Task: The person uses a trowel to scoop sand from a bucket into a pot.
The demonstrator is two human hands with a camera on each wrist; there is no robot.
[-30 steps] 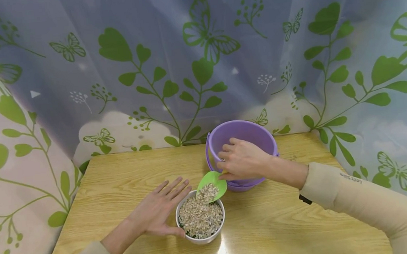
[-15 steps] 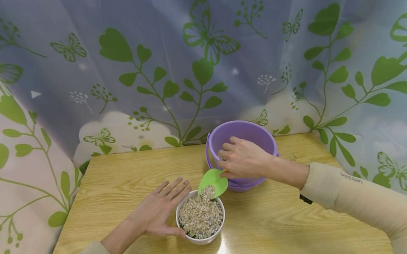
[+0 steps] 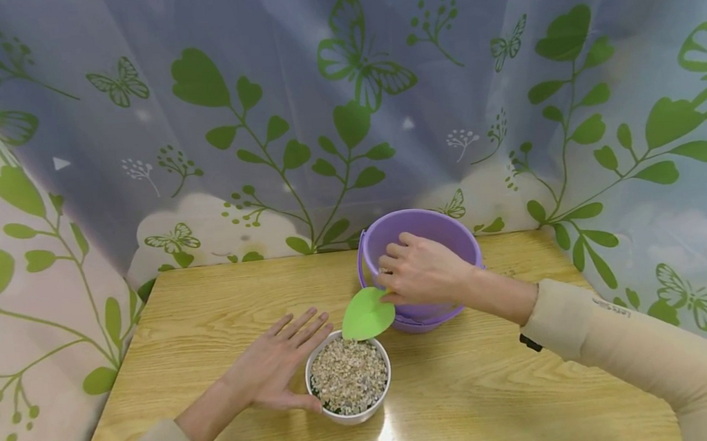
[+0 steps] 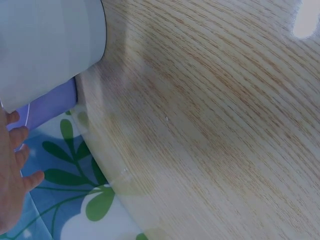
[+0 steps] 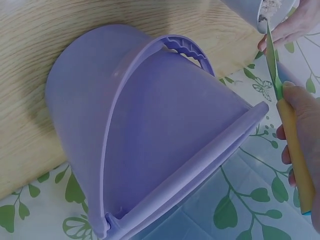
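My right hand [image 3: 422, 270] grips the yellow handle [image 5: 295, 155] of a small toy shovel with a green leaf-shaped blade [image 3: 368, 313]. The blade is bare on top and its tip reaches the far rim of a white pot [image 3: 352, 418]. Pale, flaky grains [image 3: 348, 374] fill the pot almost to its rim, with dark green bits at the edge. Fingers spread and straight, my left hand [image 3: 284, 364] rests against the pot's left side. In the left wrist view, part of that hand [image 4: 15, 170] shows beside the pot's smooth wall [image 4: 50, 45].
Behind the pot stands a purple bucket [image 3: 416, 226], partly hidden by my right hand, with its handle [image 5: 117, 95] folded down along its side. The wooden table [image 3: 223, 300] ends at a curtain [image 3: 292, 80] printed with leaves and butterflies.
The grains on the shovel's blade have slid off into the pot. The blade has tipped and moved slightly up and away. My left hand and the pot stay in place.
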